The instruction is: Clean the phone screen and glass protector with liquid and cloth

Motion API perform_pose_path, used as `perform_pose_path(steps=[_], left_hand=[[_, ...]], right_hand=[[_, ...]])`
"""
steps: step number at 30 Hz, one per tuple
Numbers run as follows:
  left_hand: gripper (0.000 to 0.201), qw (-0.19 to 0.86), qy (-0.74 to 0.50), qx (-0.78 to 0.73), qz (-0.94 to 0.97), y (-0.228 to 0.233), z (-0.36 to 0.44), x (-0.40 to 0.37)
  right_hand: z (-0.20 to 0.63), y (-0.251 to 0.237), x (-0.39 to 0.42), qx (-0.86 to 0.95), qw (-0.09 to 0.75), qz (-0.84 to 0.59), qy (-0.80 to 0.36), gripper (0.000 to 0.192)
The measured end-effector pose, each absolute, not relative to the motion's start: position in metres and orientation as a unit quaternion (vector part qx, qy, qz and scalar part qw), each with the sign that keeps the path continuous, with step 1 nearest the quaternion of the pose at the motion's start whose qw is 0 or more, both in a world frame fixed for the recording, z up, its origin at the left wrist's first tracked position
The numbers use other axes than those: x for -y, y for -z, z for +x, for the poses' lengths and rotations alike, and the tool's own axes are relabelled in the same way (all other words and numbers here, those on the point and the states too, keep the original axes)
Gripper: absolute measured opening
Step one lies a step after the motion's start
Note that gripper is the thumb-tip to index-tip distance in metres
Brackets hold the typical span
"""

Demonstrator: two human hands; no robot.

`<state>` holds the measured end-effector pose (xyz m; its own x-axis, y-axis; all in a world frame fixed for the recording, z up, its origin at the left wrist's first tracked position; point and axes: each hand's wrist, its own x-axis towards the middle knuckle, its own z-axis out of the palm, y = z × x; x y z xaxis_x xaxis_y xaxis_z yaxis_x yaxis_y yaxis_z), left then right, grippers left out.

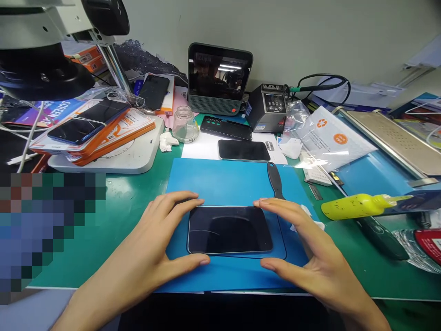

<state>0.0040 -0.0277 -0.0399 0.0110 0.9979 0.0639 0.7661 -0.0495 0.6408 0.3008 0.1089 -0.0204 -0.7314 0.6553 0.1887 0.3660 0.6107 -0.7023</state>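
A dark-screened phone lies face up on the blue mat. Over it is a clear screen protector with a thin black border, set off towards the right, so that its right and lower edges show past the phone. My left hand grips the protector at its left part, fingers at the far edge and thumb at the near edge. In the same way my right hand pinches its right part between fingertips and thumb. How far the protector stands above the phone is hard to tell.
Beyond the phone are a black-handled tool, another phone and a glass jar. A yellow bottle lies at right, near a dark green-handled tool. Boxes with a phone are stacked at left, below a microscope.
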Motion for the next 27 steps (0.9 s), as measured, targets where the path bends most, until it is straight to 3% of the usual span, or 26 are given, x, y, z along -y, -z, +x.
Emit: perform_pose_path(steps=[27], left_hand=[[0.070,0.171,-0.233,-0.654,0.699,0.040,0.005,0.022]], right_hand=[[0.306,0.033,-0.123,0.887,0.134,-0.333,-0.290,0.069]])
